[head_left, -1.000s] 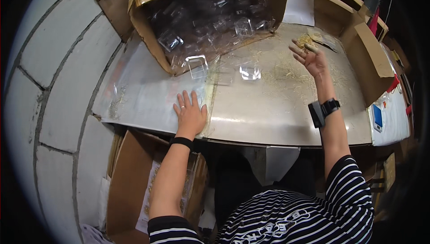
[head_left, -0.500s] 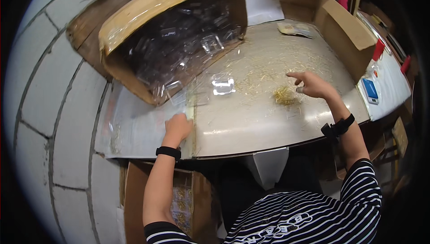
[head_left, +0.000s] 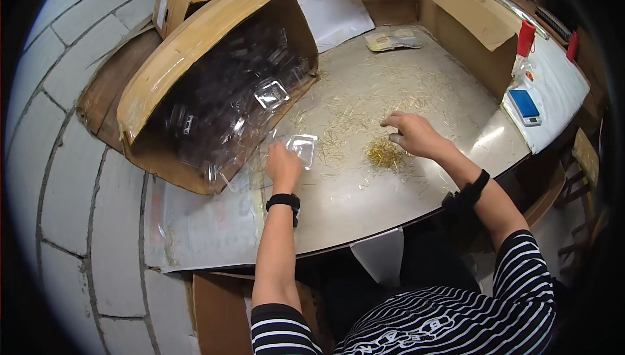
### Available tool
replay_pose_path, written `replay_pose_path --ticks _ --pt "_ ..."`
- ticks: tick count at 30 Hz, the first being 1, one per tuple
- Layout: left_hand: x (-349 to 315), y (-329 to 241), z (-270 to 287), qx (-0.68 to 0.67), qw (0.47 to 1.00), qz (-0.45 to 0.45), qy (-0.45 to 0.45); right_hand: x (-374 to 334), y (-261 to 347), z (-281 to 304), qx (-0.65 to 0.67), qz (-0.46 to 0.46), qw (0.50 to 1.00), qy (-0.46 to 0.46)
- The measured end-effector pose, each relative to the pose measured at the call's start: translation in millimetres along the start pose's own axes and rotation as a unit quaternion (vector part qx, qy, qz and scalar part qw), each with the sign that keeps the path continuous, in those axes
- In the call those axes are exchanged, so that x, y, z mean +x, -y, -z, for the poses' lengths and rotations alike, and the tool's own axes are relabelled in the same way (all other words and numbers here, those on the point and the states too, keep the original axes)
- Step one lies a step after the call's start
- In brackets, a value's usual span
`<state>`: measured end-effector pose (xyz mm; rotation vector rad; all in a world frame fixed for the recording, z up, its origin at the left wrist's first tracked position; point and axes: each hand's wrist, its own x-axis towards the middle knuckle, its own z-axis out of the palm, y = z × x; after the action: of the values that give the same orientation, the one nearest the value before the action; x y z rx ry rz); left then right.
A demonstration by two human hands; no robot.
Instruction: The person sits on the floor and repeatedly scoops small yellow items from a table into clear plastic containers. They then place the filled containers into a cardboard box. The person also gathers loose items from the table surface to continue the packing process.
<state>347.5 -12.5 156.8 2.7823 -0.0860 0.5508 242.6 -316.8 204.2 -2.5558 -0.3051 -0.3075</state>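
My left hand (head_left: 283, 167) is at the left part of the table, fingers curled, right beside a small clear plastic box (head_left: 305, 149). Whether the fingers grip the box's edge is hidden. To the right, my right hand (head_left: 418, 135) hovers at the edge of a heap of thin gold-coloured metal pieces (head_left: 384, 153), thumb and forefinger apart, nothing seen between them. Something grey covers the tip of its thumb. More loose gold-coloured pieces (head_left: 410, 102) lie scattered beyond the heap.
A large cardboard box (head_left: 146, 81) lies on its side at the left, spilling clear plastic boxes (head_left: 270, 94). Cardboard walls (head_left: 469, 19) edge the table (head_left: 345, 208) at the back right. A blue-and-white digital scale (head_left: 525, 107) sits at the right, below a red-handled object (head_left: 526, 38).
My left hand has moved right and away from me, up to the clear plastic box. My right hand stays by the heap, its fingers bent lower. The whole view has shifted.
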Motion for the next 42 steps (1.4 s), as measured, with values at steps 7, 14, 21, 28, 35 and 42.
replay_pose_path --ticks 7,14,21,28,35,42 --pt "-8.0 15.4 43.7 -0.297 0.947 0.121 0.015 27.4 -5.6 -26.7 -0.055 -0.069 0.992 0.088" --pt "-100.4 53.2 71.3 -0.551 0.786 0.259 0.103 7.4 10.5 -10.1 0.41 -0.157 0.895 -0.075" --pt "-177.0 29.8 73.2 -0.756 0.576 0.294 0.099 5.0 -7.0 -25.7 0.426 -0.139 0.887 -0.113" --pt "-262.5 17.7 89.7 -0.785 0.521 0.32 0.097 -12.4 14.9 -2.2 0.493 -0.059 0.858 -0.13" --pt "-326.9 44.3 79.6 -0.747 0.518 0.338 0.244 -24.4 6.2 -0.2 0.455 -0.066 0.88 -0.116" --pt "-370.2 48.2 16.2 -0.644 0.535 0.36 0.412 -46.8 21.6 4.3 0.442 -0.047 0.894 -0.057"
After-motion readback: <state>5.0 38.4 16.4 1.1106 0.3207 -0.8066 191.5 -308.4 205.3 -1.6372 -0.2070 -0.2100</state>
